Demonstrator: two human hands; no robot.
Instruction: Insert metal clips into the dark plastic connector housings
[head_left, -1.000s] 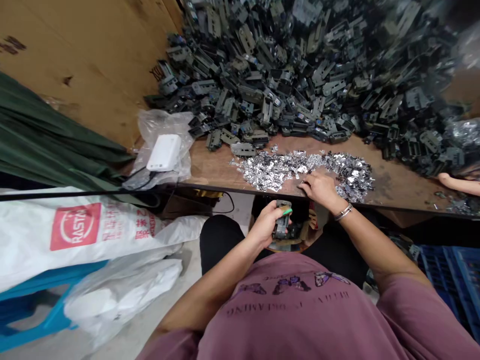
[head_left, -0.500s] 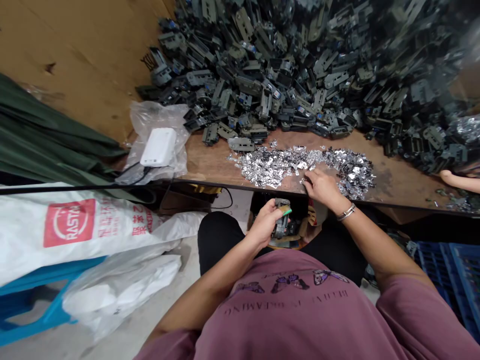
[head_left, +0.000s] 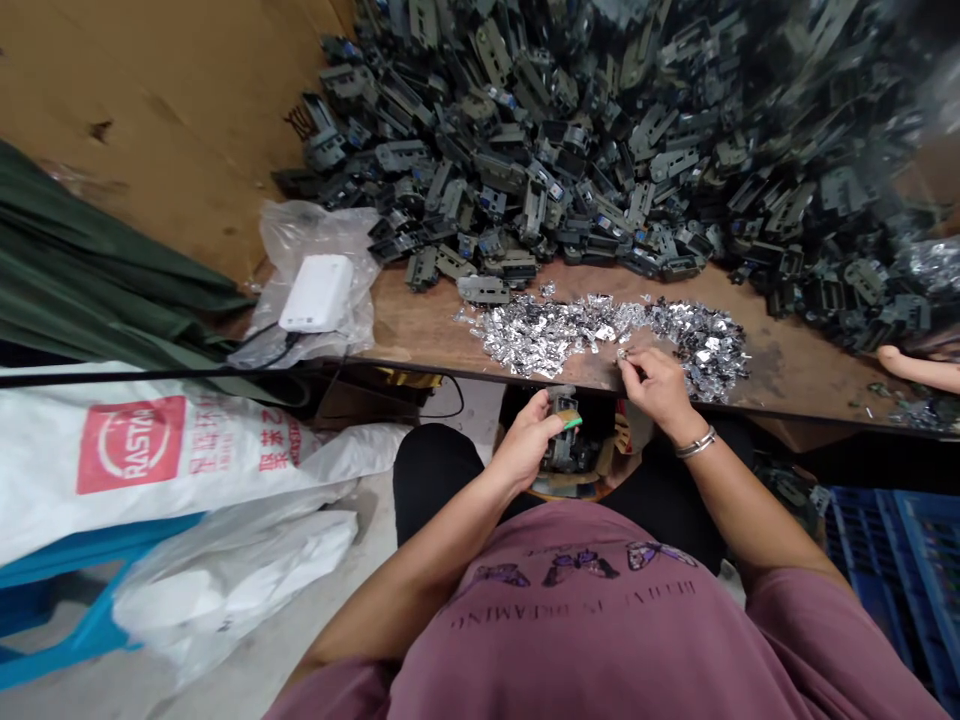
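While left fingers (head_left: 553, 425) clasp a dark part (head_left: 561, 440), right fingers (head_left: 630, 368) pinch a silver clip (head_left: 622, 353).

Both forearms reach forward from the torso, elbows bent and held close to the body. The left hand (head_left: 531, 440) sits low over the lap, fingers curled shut around a grip, thumb pressed on top, wrist nearly straight. The right hand (head_left: 660, 385) is raised a little higher and further out, back of the hand up, thumb and forefinger pinched together at the tips with the other fingers tucked loosely beneath. A metal bangle (head_left: 694, 443) circles the right wrist, and both arms are bare to the sleeve
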